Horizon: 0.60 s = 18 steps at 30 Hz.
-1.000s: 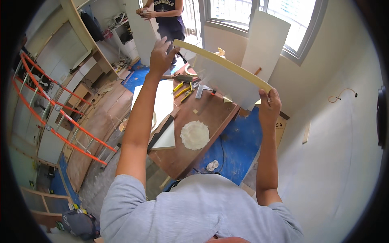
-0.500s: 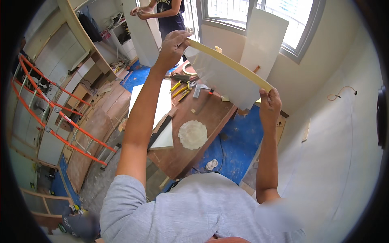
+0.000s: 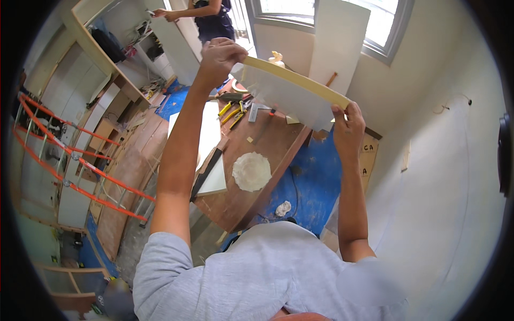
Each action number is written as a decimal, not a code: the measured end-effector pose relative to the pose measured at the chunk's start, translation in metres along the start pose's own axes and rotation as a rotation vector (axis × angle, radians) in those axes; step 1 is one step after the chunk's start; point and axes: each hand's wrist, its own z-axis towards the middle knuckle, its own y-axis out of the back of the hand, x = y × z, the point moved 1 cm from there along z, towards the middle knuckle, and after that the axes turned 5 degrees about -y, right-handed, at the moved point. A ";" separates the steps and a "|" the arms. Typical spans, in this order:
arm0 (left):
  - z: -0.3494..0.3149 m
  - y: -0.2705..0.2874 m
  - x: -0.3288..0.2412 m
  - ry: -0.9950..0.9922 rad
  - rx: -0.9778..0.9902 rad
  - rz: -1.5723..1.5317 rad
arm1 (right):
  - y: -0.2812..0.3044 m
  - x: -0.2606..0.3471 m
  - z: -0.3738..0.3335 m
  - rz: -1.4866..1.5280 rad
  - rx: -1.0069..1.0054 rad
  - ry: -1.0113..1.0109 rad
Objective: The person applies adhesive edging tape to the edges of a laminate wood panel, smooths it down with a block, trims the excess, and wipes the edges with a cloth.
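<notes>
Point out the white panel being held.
The yellow-edged panel, between left hand and right hand; the window panel stands upright, the table panel lies flat.

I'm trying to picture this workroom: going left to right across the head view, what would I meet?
Orange ladder → left hand → yellow-edged white board → right hand → narrow tan strip → thin wire.

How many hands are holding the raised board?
2: the left hand at the left end of the board, the right hand at its right end. No other hand shows on it.
</notes>
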 end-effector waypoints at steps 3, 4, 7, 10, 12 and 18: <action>-0.002 -0.004 -0.028 -0.020 -0.048 0.092 | -0.001 -0.003 0.001 0.031 -0.007 -0.006; -0.001 -0.007 -0.038 -0.010 -0.031 0.082 | -0.002 -0.004 0.001 0.026 -0.002 -0.001; 0.005 -0.024 -0.063 -0.112 -0.031 0.046 | -0.009 -0.008 0.001 0.065 0.001 0.009; 0.013 -0.040 -0.094 -0.210 -0.066 -0.045 | -0.012 -0.008 0.000 0.142 -0.011 0.014; 0.017 -0.050 -0.116 -0.207 -0.058 -0.077 | -0.009 -0.003 0.001 0.127 -0.001 0.026; 0.034 -0.072 -0.164 -0.245 -0.063 -0.206 | -0.005 -0.005 0.002 0.105 0.003 0.013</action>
